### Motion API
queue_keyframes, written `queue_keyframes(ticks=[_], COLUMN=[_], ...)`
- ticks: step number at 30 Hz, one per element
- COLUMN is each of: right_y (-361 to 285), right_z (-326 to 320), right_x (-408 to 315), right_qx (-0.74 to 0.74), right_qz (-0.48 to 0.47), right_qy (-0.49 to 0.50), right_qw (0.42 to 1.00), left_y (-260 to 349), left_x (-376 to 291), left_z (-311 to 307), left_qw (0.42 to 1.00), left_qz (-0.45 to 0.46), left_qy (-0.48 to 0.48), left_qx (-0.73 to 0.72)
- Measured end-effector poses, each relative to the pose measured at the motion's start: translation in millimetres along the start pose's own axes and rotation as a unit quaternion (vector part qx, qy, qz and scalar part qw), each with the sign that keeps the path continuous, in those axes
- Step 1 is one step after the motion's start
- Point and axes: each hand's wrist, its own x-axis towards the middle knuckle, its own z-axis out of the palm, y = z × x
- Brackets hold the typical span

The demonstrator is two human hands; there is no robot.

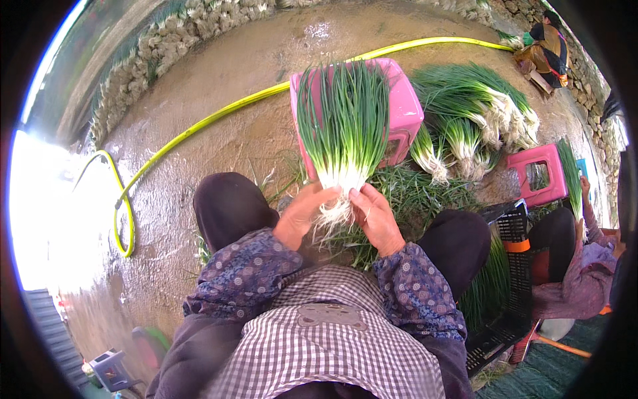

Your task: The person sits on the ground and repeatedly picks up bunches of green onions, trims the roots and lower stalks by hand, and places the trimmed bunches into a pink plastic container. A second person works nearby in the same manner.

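A fanned bunch of green onions (344,124) lies on the pink plastic stool (403,104) before me, green tops pointing away and white root ends towards my body. My left hand (303,212) holds the white ends from the left side, its thumb on top. From the right, my right hand (377,217) pinches the same ends between thumb and fingers. Thin pale roots (335,212) hang down between the two hands. The undersides of the fingers are hidden.
Right of the stool lie piled green onions (478,104) and leaf trimmings (423,194). A black plastic crate (518,279) with green onions stands by my right knee. A co-worker (573,279) sits beyond it. A yellow hose (199,122) crosses the wet floor. Another person (546,50) crouches far right.
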Motion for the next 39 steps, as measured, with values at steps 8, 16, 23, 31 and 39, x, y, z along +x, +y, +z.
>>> queue_keyframes(ticks=[8,16,23,31,39], right_y=[-13,-1,33,-3,28], right_z=[0,-14,-25,-15,-24], right_x=[-4,-1,-52,21,-10], right_qx=[-0.396,-0.528,-0.694,-0.409,-0.464], right_qz=[-0.287,-0.295,0.100,-0.182,-0.025], right_qy=[0.162,0.235,-0.066,0.183,0.172], right_qw=[0.857,0.761,0.710,0.875,0.869], left_y=[-25,-17,-15,-22,-17], left_x=[0,-8,-4,1,-3], left_z=[-4,-7,-14,-19,-12], left_qw=[0.997,0.999,0.998,0.998,0.999], left_qz=[0.011,0.019,0.008,0.022,0.026], left_qy=[-0.048,-0.006,-0.015,-0.019,0.020], left_qx=[-0.067,-0.046,-0.063,-0.063,-0.008])
